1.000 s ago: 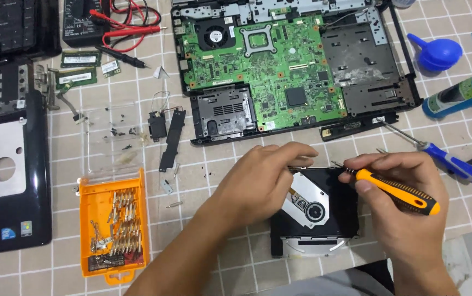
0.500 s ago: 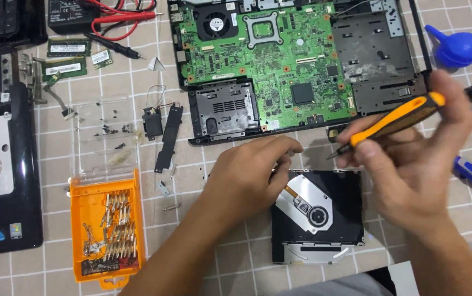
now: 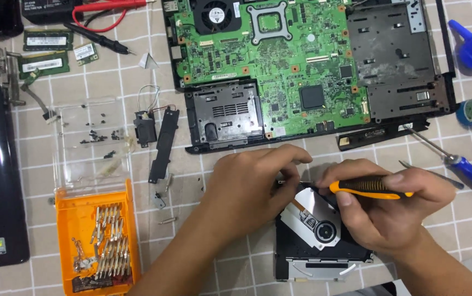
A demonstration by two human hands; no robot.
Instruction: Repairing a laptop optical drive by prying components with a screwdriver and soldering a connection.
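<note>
An opened optical disc drive (image 3: 315,241) lies on the checked tablecloth in front of me. My left hand (image 3: 247,189) rests on its upper left corner, fingers curled against the drive's edge. My right hand (image 3: 389,205) grips an orange and black screwdriver (image 3: 370,187) held nearly level, its tip at the drive's top edge close to my left fingertips. Part of the drive is hidden under both hands.
A stripped laptop base with a green motherboard (image 3: 271,66) lies beyond the drive. An orange bit case (image 3: 96,238) with a clear lid holding small screws (image 3: 101,137) sits left. A blue screwdriver (image 3: 468,170), black speaker parts (image 3: 162,140) and memory modules (image 3: 47,52) lie around.
My right hand has come back down from a raised position and laid the screwdriver level at the drive's top edge. My left hand stayed on the drive.
</note>
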